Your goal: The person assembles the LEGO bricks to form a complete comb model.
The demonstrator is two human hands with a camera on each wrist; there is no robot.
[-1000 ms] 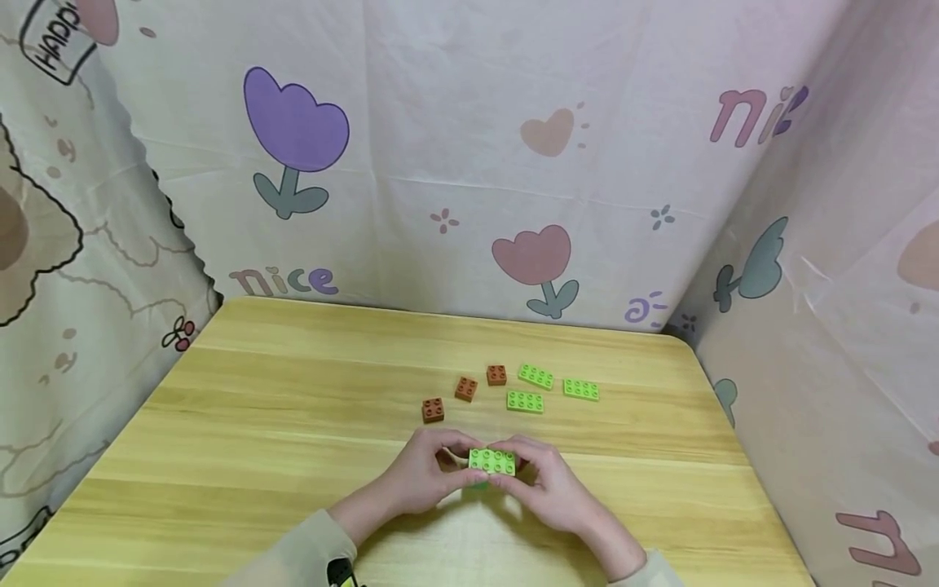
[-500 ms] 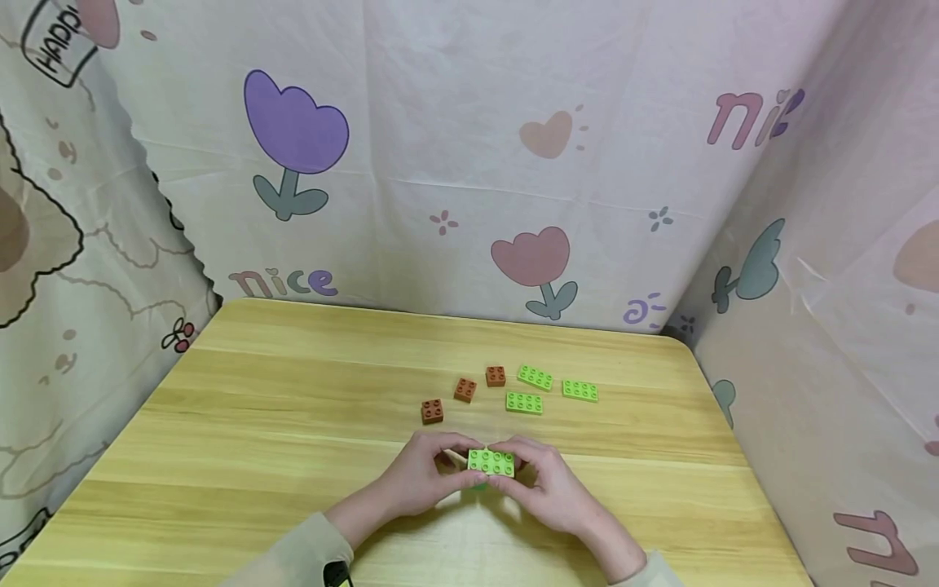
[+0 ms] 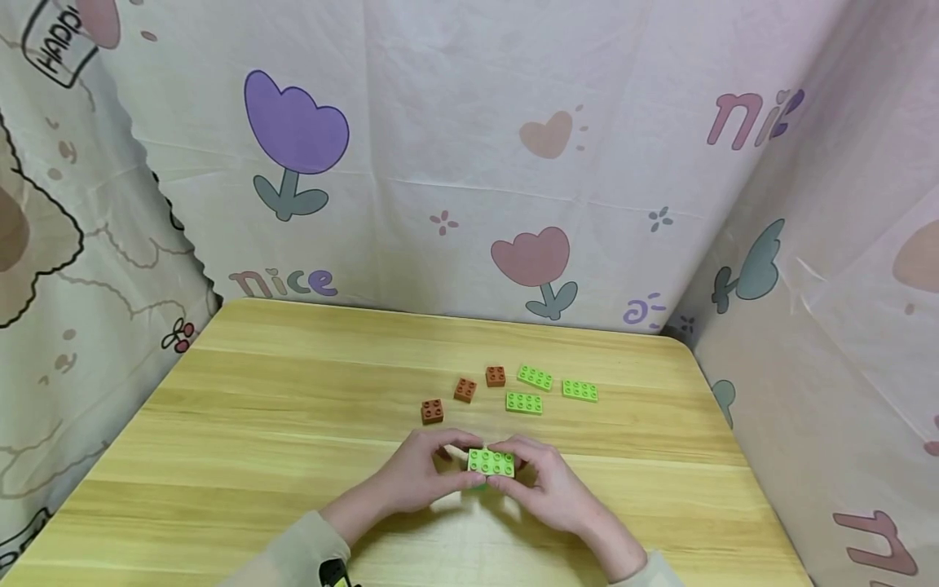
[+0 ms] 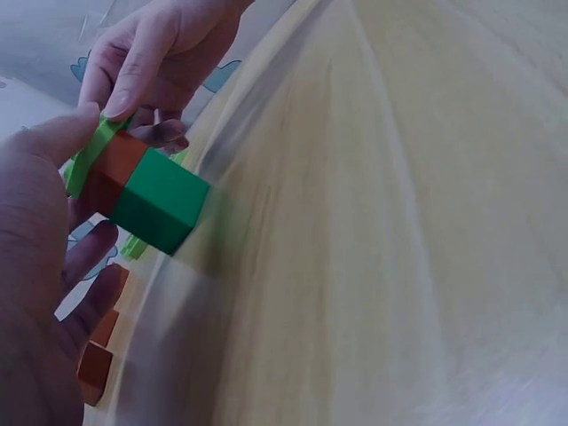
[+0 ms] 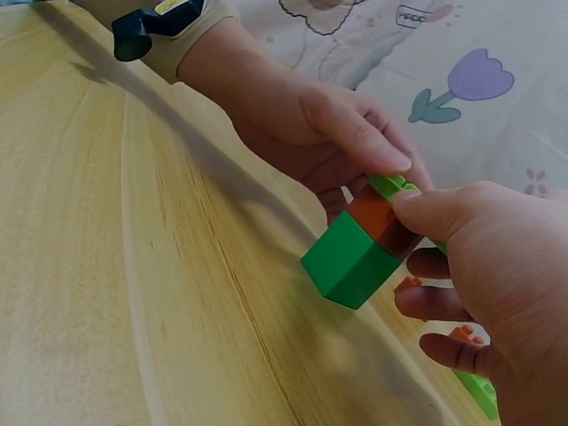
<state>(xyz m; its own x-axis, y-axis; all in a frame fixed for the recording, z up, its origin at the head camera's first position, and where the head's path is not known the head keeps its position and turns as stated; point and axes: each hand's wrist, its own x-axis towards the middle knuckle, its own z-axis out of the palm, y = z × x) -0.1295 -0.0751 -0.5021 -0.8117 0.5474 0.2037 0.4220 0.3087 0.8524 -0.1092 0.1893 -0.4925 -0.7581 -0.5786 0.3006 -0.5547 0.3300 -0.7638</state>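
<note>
Between the two hands, near the front of the table, is a small stack of toy building bricks. A light green eight-stud plate (image 3: 491, 462) forms its top. Below the plate comes a brown brick (image 4: 114, 169), and a dark green block (image 4: 160, 202) is the lowest piece. My left hand (image 3: 414, 475) pinches the plate's left end between thumb and fingers. The right hand (image 3: 546, 487) pinches its right end likewise, the thumbs almost meeting at the near side. Whether the block's underside touches the table I cannot tell. From above, the plate hides the brown brick.
Beyond the hands lie three loose brown bricks, the nearest brown brick (image 3: 433, 411) at the left. Three loose light green plates, one light green plate (image 3: 524, 403) closest, lie to their right. Patterned cloth (image 3: 440, 147) hangs behind and beside the wooden table (image 3: 293, 367).
Both hands keep their pinch on the plate, and the stack stays in nearly the same spot. The left forearm has shifted very slightly to the left.
</note>
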